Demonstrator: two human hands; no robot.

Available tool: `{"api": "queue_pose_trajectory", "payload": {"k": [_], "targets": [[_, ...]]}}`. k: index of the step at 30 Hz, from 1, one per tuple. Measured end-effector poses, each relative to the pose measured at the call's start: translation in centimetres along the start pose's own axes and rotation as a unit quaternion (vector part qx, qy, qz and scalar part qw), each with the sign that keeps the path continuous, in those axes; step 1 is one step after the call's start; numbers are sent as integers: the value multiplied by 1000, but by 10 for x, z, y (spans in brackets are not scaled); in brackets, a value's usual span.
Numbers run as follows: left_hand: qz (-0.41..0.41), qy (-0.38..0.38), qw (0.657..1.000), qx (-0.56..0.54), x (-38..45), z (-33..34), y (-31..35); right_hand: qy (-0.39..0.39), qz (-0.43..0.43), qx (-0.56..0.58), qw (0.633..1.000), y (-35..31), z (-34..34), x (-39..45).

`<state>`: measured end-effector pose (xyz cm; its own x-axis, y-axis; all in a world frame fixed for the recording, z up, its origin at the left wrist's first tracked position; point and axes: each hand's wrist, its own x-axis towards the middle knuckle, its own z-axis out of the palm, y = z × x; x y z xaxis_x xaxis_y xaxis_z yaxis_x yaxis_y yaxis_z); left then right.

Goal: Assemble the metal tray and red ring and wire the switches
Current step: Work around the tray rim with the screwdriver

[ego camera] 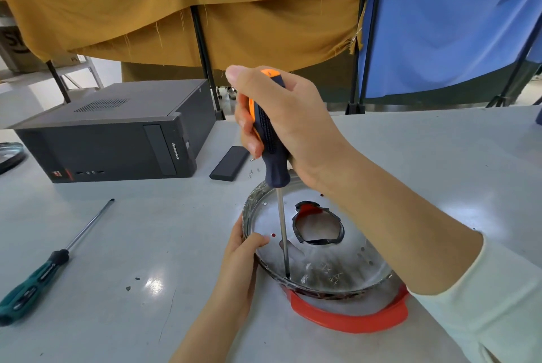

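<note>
On the grey surface (425, 157), the right hand (290, 125) grips an orange-handled screwdriver (271, 139) upright, tip inside the metal tray (346, 268); the left hand (243, 257) clasps its rim above the red ring (352, 320)

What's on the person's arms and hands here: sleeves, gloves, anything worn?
Both hands are bare: no gloves, rings or watch visible on the right hand or the left hand. The right arm has a pale, off-white long sleeve pushed back partway up the forearm. The left forearm is bare as far as the frame shows.
</note>
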<state>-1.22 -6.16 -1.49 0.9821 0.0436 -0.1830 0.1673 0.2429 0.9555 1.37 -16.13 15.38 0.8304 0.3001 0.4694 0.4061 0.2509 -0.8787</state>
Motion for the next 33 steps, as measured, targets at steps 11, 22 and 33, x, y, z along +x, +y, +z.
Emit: {"api": "queue_pose_trajectory", "payload": {"k": [11, 22, 33], "targets": [[-4, 74, 995, -60, -1, 17, -6, 109, 25, 57, 992, 4, -3, -7], [-5, 108, 990, -95, 9, 21, -5, 126, -41, 57, 990, -6, -4, -1], [43, 41, 998, 12, 13, 0, -3, -72, 13, -301, 951, -26, -21, -3]]}}
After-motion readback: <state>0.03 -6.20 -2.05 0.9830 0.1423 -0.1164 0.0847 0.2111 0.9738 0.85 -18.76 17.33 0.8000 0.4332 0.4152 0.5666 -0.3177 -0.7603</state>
